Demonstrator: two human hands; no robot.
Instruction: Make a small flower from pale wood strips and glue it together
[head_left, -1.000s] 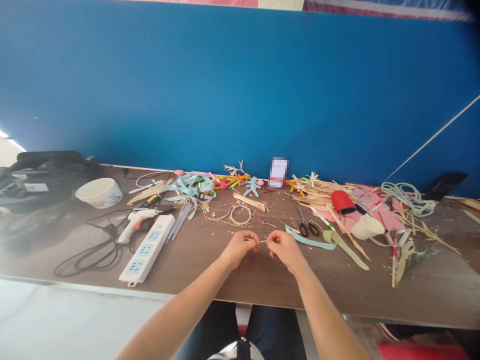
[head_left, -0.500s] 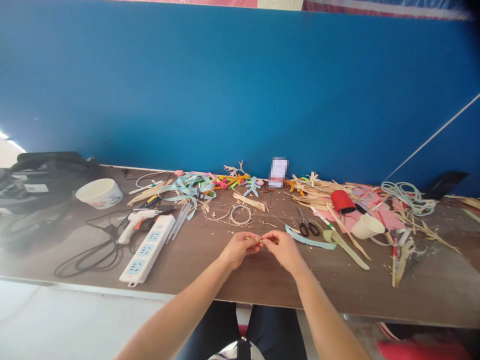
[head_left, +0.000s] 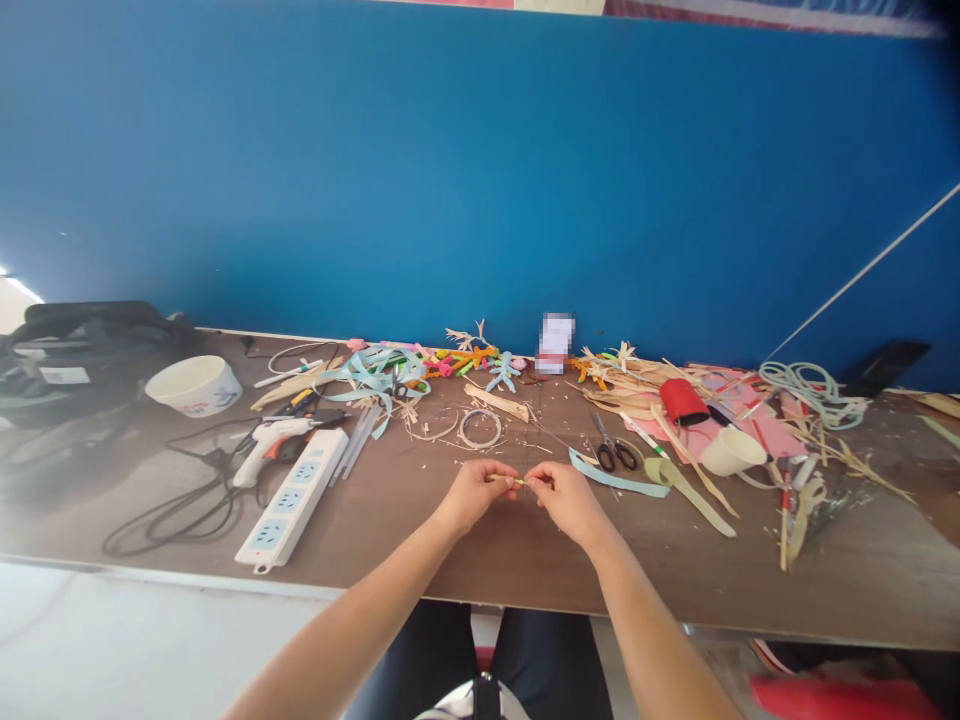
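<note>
Over the middle of the brown table [head_left: 525,560], my left hand [head_left: 474,492] and my right hand [head_left: 568,498] meet fingertip to fingertip. Both are closed in a pinch on a thin pale straw strip [head_left: 519,481] that spans the small gap between them. Black-handled scissors [head_left: 613,448] lie just beyond my right hand, next to a light blue paper strip [head_left: 619,482]. A small coil of straw [head_left: 481,428] lies beyond my left hand.
A white power strip [head_left: 291,497] and a glue gun [head_left: 274,441] with black cables lie at the left, a white bowl [head_left: 193,385] and a black bag [head_left: 67,360] further left. Coloured strips, straw scraps, a red cup [head_left: 682,400] and a white cup [head_left: 731,452] crowd the back and right.
My hands came together from a wider gap, so less of the strip shows between them. The view has shifted slightly.
</note>
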